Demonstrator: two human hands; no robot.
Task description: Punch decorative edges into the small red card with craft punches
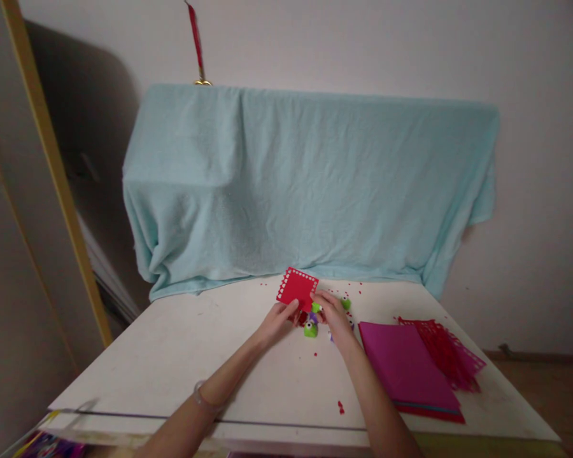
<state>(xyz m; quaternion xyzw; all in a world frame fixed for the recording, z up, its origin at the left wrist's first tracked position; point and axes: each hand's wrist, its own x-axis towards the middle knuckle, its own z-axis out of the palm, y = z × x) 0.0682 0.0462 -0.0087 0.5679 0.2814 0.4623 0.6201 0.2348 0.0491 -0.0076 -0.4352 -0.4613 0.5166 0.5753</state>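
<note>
The left hand [279,318] pinches the lower edge of a red card [297,288] between thumb and fingers, holding it tilted just above the bench [172,362], near the far middle. The right hand [332,312] meets the card's lower right corner, fingers curled over a green punch [316,307] - whether that grip is closed on it, I cannot tell. Another punch [310,329] lies between the hands. Magenta sheets [405,369] and lacy red paper [446,350] lie to the right - red scraps [340,407] are scattered about. A blue towel [310,184] hangs behind.
</note>
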